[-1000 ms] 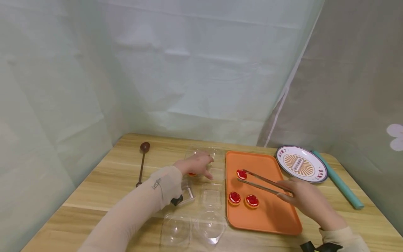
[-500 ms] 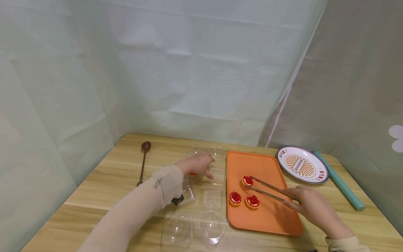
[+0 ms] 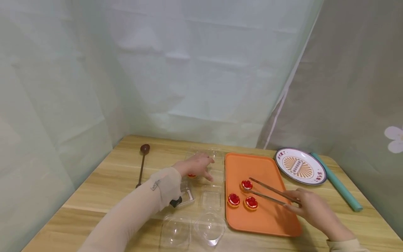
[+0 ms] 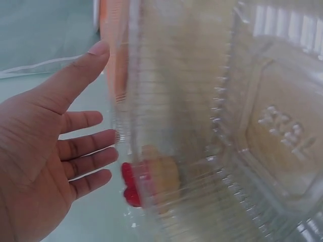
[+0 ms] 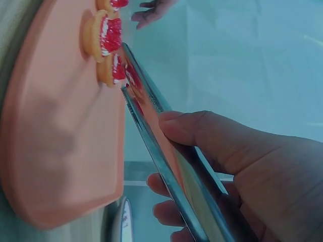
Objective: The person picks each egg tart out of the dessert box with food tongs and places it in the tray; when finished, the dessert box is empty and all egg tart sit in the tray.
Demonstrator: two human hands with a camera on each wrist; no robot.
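My right hand [image 3: 311,206] holds metal tongs [image 3: 274,190] over the orange tray [image 3: 267,224]. Their tips stand apart beside a red-topped tart [image 3: 246,185]; whether they touch it I cannot tell. Two similar tarts, the left one [image 3: 234,200] and the right one [image 3: 251,203], sit nearer me on the tray. In the right wrist view the thumb and fingers grip the tongs [image 5: 160,161]. My left hand [image 3: 197,164] reaches over clear plastic containers [image 3: 211,198], fingers spread. The left wrist view shows that hand [image 4: 35,146] beside a clear container [image 4: 282,131], with a tart [image 4: 164,181] seen through its wall.
Two clear domed pieces, one left [image 3: 175,231] and one right [image 3: 210,226], lie at the table's front. A brown spoon [image 3: 142,164] lies far left. Right of the tray are a patterned plate [image 3: 300,166] and a teal stick [image 3: 341,187]. Cloth hangs behind the table.
The tart by the tongs has shifted toward me and slightly right, beside the other two. The tongs moved the same way and their tips are wider apart. The left hand has stayed put.
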